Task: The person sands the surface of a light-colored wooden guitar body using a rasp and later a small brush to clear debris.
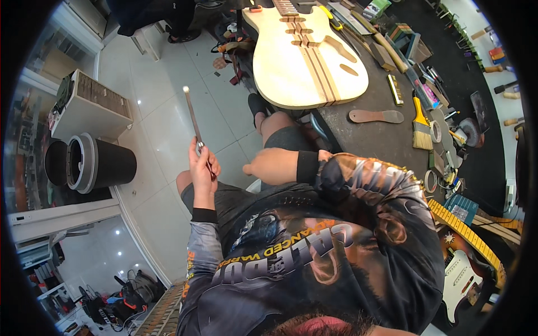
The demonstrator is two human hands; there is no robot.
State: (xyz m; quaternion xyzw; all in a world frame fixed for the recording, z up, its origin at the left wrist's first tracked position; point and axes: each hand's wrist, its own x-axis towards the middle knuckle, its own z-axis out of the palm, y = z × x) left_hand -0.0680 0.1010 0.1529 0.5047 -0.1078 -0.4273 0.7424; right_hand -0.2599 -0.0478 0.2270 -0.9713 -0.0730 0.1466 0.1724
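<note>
With my left hand I grasp the dark handle of a slender, pale-tipped tool, its shaft extended over the tiled floor left of the workbench bearing a pale guitar body, while my right hand is above my lap, its finger state impossible to tell.

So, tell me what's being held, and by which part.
The left grip holds a long, thin-shafted tool by its handle; whether the right grip holds anything cannot be told.
</note>
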